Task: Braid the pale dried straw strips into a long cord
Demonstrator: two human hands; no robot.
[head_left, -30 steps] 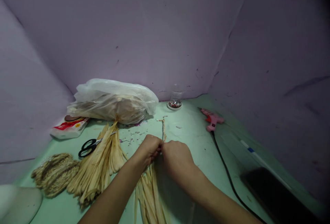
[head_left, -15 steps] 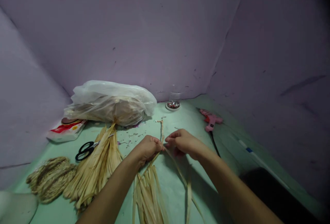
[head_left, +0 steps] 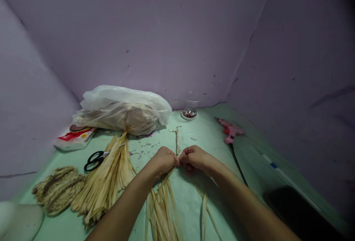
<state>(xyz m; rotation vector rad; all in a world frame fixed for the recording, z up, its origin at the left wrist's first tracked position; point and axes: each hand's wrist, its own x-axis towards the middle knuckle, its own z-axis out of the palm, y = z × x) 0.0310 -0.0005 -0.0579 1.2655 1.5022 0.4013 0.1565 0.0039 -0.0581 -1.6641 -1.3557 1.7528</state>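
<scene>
A short, thin braid [head_left: 178, 141] of pale dried plant strips lies on the green table, its far end bent to the left. At its near end my left hand [head_left: 165, 160] and my right hand [head_left: 193, 158] meet, both closed with fingertips pinching the strips. Loose strips [head_left: 203, 211] trail toward me below my right hand. Beneath and beside my left forearm spreads a bunch of dried strips [head_left: 163, 211]. The exact crossing of the strips is hidden by my fingers.
Left of my arm lie a larger strip bundle [head_left: 102, 182], black-handled scissors [head_left: 94, 160] and a coiled braid [head_left: 59, 189]. Behind are a plastic bag [head_left: 124, 109] and a small jar of beads [head_left: 189, 113]. A pink glue gun [head_left: 230, 130] and a dark object [head_left: 296, 211] lie right.
My right hand has closed in on my left, and its fingers now pinch at the braid's near end. The whole view has shifted slightly.
</scene>
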